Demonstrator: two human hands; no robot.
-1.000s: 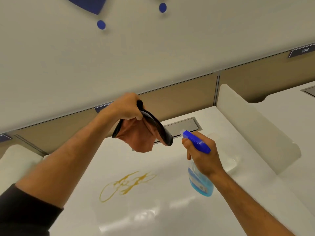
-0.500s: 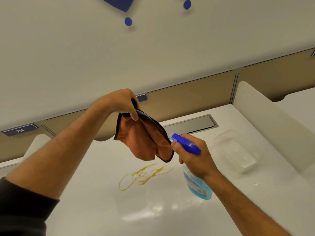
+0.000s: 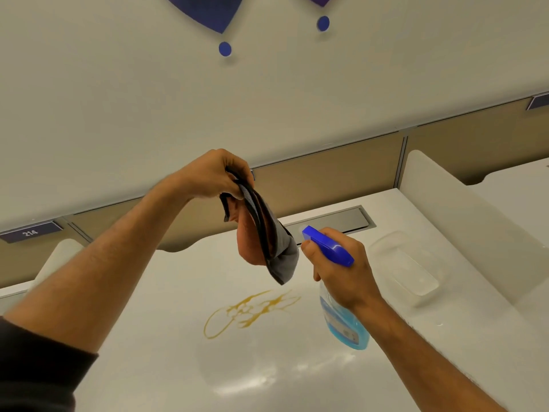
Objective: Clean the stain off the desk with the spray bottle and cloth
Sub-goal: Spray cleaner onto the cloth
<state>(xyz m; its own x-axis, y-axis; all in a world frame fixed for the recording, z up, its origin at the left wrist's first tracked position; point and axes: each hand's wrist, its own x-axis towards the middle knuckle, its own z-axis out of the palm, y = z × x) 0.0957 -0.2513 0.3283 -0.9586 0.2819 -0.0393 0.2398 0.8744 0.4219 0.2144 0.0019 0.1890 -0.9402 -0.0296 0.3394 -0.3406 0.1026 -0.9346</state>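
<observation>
A yellow-brown squiggly stain (image 3: pixel 249 310) marks the white desk (image 3: pixel 166 367) near its middle. My left hand (image 3: pixel 214 173) holds an orange and grey cloth (image 3: pixel 261 242) by its top, and the cloth hangs in the air above the stain. My right hand (image 3: pixel 338 269) grips the spray bottle (image 3: pixel 344 325), which has a blue trigger head and blue liquid. Its nozzle points left at the hanging cloth, a short gap away. The bottle is off the desk, to the right of the stain.
A clear plastic tray (image 3: pixel 407 263) lies on the desk right of the bottle. A metal cable flap (image 3: pixel 335 218) sits at the desk's back edge. White dividers (image 3: pixel 475 221) bound the desk at right and left. A partition wall rises behind.
The cloth has folded narrower and turned its grey side out, hanging nearer the nozzle. Both hands stay raised over the desk; the camera has shifted slightly.
</observation>
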